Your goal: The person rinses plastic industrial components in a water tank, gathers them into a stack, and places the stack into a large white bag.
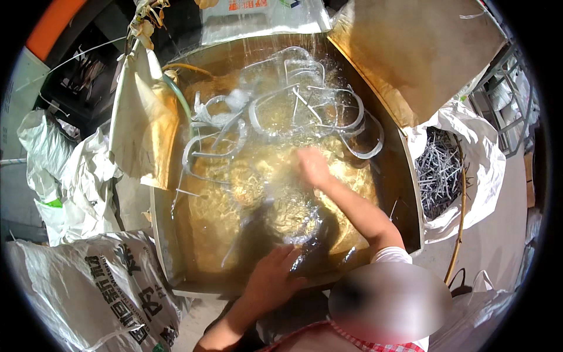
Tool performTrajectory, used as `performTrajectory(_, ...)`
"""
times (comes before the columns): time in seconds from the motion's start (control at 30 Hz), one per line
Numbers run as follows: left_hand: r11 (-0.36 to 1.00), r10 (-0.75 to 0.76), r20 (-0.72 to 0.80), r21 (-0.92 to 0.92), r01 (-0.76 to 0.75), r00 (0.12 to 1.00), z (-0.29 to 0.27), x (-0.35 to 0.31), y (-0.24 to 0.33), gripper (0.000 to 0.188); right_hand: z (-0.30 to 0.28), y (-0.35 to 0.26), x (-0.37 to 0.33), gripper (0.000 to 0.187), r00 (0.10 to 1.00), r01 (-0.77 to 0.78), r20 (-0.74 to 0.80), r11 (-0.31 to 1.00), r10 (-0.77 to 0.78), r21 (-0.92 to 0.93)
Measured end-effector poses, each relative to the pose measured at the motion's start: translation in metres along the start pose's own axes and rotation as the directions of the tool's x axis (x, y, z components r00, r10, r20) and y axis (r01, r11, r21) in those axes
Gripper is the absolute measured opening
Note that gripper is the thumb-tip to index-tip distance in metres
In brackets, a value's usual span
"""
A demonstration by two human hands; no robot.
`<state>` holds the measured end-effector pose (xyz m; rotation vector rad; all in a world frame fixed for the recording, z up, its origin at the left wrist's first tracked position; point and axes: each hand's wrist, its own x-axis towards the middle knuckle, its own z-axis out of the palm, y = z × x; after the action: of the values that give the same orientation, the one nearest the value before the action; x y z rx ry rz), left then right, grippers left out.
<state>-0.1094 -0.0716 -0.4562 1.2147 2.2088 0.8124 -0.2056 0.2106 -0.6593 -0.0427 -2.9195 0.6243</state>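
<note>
My right hand reaches over the middle of a square metal tank of yellowish-brown water. Its fingers blur into the churned, glinting water, and I cannot see whether they hold anything. Close to the tank's near edge, my left hand has its fingers stretched out toward the water, with nothing seen in them. Beyond my right hand lie several looped, whitish translucent strips, tangled and partly under water. Another loop lies toward the left wall. Below my right hand, a pale rounded shape shows through the ripples.
A green hose enters at the tank's left. Stained panels stand along the left and far right. Right of the tank is a white sack of grey strips, with a thin stick beside it. Printed sacks lie near left.
</note>
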Motion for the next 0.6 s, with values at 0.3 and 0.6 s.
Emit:
performTrajectory(0.3, 0.947, -0.084, 0.085, 0.316, 0.053, 0.993, 0.024, -0.012, -0.020, 0.049, -0.015, 0.020, 0.070, 0.050, 0.888, -0.381, 0.015, 0.752, 0.460, -0.538)
performTrajectory(0.6, 0.960, -0.091, 0.240, 0.281, 0.021, 0.967, 0.013, -0.012, -0.022, 0.053, 0.017, 0.070, 0.031, 0.016, 0.886, -0.462, 0.011, 0.878, 0.464, 0.123)
